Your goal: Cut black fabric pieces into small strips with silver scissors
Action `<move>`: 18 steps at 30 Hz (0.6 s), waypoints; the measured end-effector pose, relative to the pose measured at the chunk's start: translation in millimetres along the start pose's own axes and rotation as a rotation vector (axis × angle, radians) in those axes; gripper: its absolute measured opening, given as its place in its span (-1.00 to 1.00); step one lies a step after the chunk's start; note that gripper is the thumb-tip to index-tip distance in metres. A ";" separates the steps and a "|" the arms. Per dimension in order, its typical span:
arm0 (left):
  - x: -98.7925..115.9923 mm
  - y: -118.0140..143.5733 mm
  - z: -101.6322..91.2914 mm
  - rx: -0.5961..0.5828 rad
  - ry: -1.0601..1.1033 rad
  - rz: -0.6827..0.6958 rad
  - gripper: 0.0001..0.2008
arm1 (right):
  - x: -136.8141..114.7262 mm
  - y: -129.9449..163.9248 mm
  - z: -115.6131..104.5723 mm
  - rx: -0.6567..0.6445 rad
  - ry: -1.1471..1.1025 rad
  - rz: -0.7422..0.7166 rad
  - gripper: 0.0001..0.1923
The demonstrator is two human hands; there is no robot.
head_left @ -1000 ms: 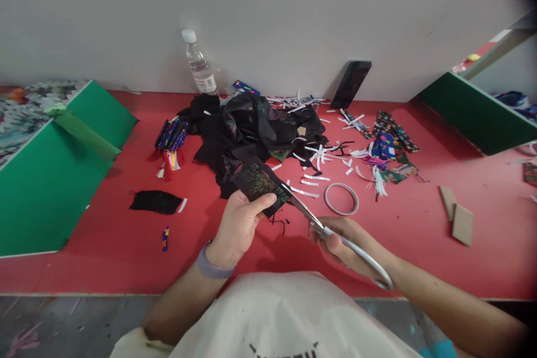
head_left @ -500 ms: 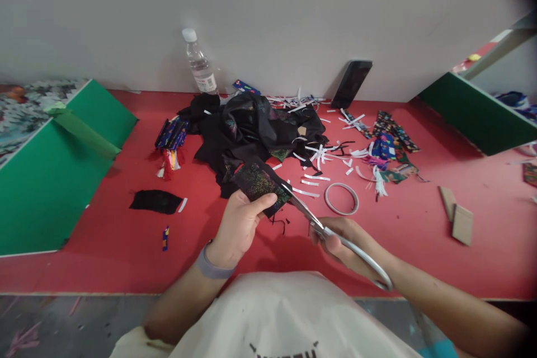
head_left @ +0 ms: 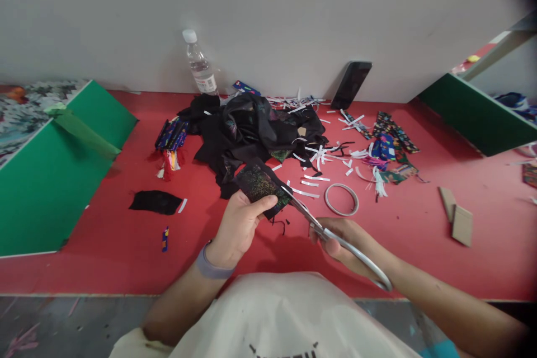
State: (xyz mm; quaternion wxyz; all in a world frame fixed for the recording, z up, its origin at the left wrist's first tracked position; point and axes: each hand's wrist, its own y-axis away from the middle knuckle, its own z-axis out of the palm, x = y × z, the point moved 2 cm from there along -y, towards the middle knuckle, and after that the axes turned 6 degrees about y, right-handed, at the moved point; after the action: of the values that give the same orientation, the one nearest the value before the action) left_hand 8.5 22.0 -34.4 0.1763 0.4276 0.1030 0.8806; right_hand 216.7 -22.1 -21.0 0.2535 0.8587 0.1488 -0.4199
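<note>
My left hand pinches a small dark fabric piece with speckled coloured print, held just above the red table. A grey band circles that wrist. My right hand grips silver scissors, whose blades point up and left and meet the fabric piece at its right edge. Tiny black offcuts lie on the table under the fabric.
A heap of black cloth lies behind my hands, with white paper strips, a tape ring, colourful fabric bits, a water bottle, a phone leaning on the wall, cardboard pieces, and green boards at both sides.
Almost nothing has moved. The scissor blades sit a touch further into the fabric's edge; both hands hold the same places.
</note>
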 end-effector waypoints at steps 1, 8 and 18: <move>-0.1 -0.2 -0.2 -0.004 -0.003 -0.003 -0.77 | 0.9 0.2 0.1 0.001 0.009 -0.002 -0.21; 0.5 0.4 0.1 -0.021 -0.012 -0.003 -0.79 | -3.2 2.9 -0.1 0.025 0.034 -0.003 -0.22; 1.5 3.5 3.3 -0.042 -0.003 -0.012 -0.83 | -2.1 4.9 3.1 0.022 0.001 0.016 -0.24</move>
State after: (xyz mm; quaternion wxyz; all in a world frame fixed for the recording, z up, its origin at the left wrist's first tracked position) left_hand 9.4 19.6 -30.2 0.1906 0.4247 0.0868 0.8808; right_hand 215.7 -28.0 -19.4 0.2473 0.8628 0.1374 -0.4191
